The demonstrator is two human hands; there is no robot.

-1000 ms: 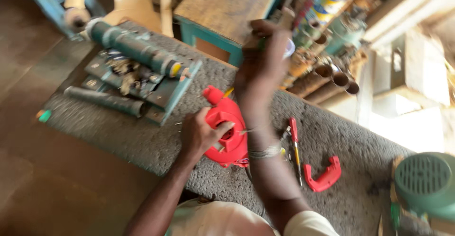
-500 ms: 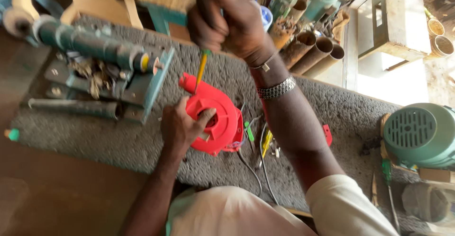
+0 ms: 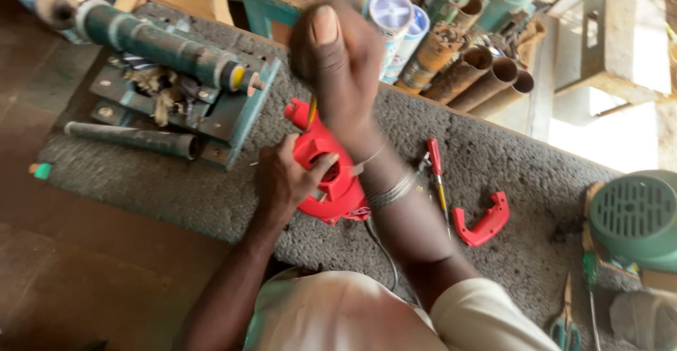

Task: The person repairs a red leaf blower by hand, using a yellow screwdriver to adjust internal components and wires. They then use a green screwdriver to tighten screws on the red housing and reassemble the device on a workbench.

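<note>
- Resting at the far left of the desk (image 3: 176, 203), the green winding machine (image 3: 169, 76) sits where it did a second ago.
- Gripping the red blower housing (image 3: 331, 174), the left hand (image 3: 285, 182) has kept it pinned mid-desk.
- Rising from a second ago, the right hand (image 3: 335, 62) now closes tight around a yellow-shafted screwdriver (image 3: 311, 111), tip down at the housing (apparently working a screw).
- Lying to the right, the loose red handle piece (image 3: 483, 220) stays detached.

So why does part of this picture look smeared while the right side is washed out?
In the head view, the raised right hand is motion-blurred, as is the yellow tool shaft under it. The left hand on the red housing is sharper. Daylight at the right edge behind the wooden crate is blown out to white, and the workbench shows soft, even light.
</note>
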